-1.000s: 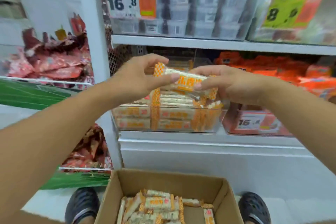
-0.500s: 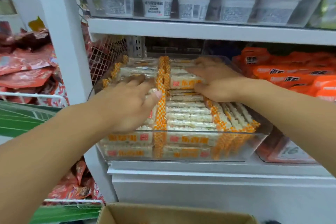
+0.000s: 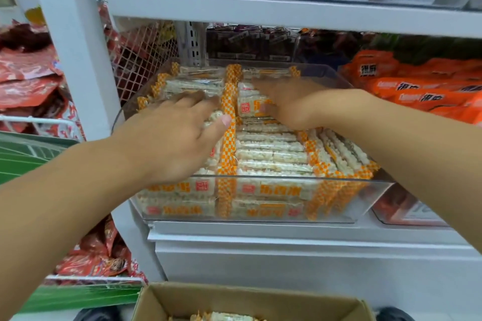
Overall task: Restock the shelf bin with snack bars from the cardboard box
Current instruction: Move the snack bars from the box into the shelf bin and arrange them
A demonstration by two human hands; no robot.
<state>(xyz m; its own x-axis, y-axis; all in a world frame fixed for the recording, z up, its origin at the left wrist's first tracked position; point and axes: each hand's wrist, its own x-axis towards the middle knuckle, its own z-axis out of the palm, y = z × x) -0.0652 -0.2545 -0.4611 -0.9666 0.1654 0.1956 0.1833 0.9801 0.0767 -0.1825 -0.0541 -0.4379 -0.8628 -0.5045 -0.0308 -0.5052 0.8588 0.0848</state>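
Note:
A clear plastic shelf bin (image 3: 375, 198) stands on the white shelf, packed with white snack bars (image 3: 271, 156) in orange-checkered wrappers. My left hand (image 3: 172, 138) lies flat, fingers spread, on the left stack of bars. My right hand (image 3: 289, 104) rests with straight fingers on the top bar (image 3: 251, 107) at the back right of the bin. Neither hand grips a bar. The cardboard box (image 3: 161, 300) sits on the floor at the bottom edge, with a few bars (image 3: 221, 316) just showing inside.
Orange snack packs (image 3: 417, 86) fill the bin to the right. Red packets (image 3: 28, 70) lie on wire shelves at the left, behind a white upright post (image 3: 70, 41). The shelf above (image 3: 287, 10) carries white cups. Dark shoes (image 3: 391, 314) flank the box.
One second ago both hands held a single bar in the air before the bin. The bar now lies on top in the bin, and both hands rest flat on the stacks.

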